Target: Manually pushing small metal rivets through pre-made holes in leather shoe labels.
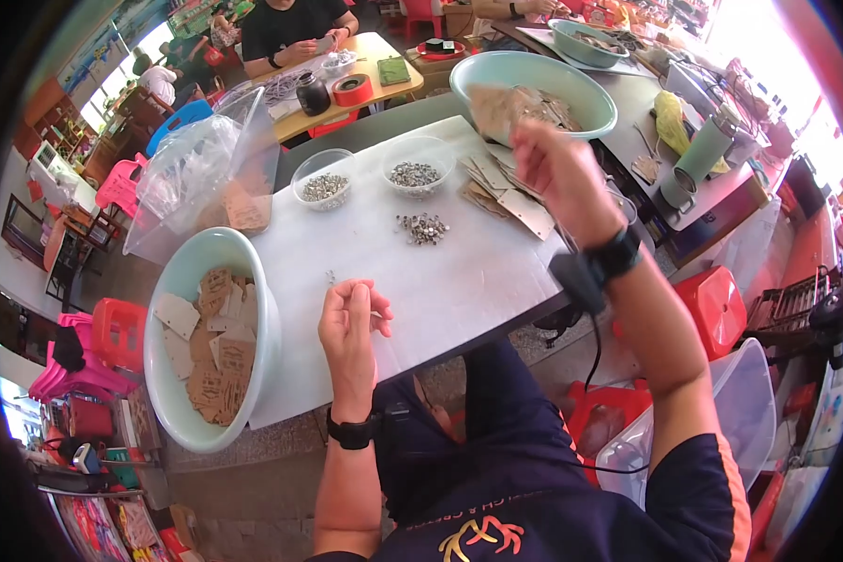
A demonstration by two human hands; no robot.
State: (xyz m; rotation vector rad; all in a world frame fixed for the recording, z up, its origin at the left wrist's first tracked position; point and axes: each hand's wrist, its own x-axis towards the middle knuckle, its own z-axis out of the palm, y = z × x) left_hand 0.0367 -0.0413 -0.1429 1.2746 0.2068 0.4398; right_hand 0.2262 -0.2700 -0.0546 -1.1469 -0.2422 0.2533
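Right hand (562, 173) at tub (594, 101), upper right; too blurry, can't tell fingers' grip. Left hand (347, 323): fingers together. Prob shifting cards (494, 108); next move calls for clearing tub.

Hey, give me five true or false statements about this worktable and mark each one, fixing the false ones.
1. The right hand is raised near the far basin. True.
2. The left hand is inside the left basin. False: the left hand is over the white board, right of that basin.
3. A loose pile of small metal pieces lies on the white board. True.
4. The left basin holds only metal pieces. False: brown and white flat pieces show in it.
5. A black band is on the left wrist. True.
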